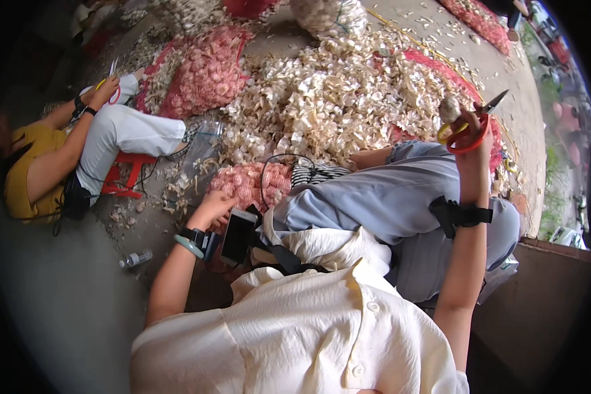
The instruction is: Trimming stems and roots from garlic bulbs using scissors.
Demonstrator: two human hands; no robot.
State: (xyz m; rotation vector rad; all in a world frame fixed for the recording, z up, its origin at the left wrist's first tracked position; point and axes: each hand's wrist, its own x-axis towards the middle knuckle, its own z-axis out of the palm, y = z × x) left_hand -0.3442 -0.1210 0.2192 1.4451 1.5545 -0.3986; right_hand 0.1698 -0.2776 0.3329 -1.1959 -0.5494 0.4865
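Observation:
My right hand (470, 131) is raised over my knee, closed round scissors (484, 126) with red and yellow handles. The dark blades point up and to the right, parted from the fingers. A pale garlic bulb (449, 109) shows at the fingertips of that hand; how it is held is partly hidden. Low at the left, my left hand (214, 209) has its fingers bent at the edge of a red mesh bag (253, 180) full of garlic bulbs. Part of the left hand's fingers is hidden, beside a phone (239, 236) mounted at my waist.
A large heap of garlic skins and stalks (322, 92) lies before me. Behind it stand a full red mesh bag (207, 69) and a pale sack (328, 16). At left a co-worker (65, 144) sits holding scissors. A plastic bottle (136, 259) lies on the floor.

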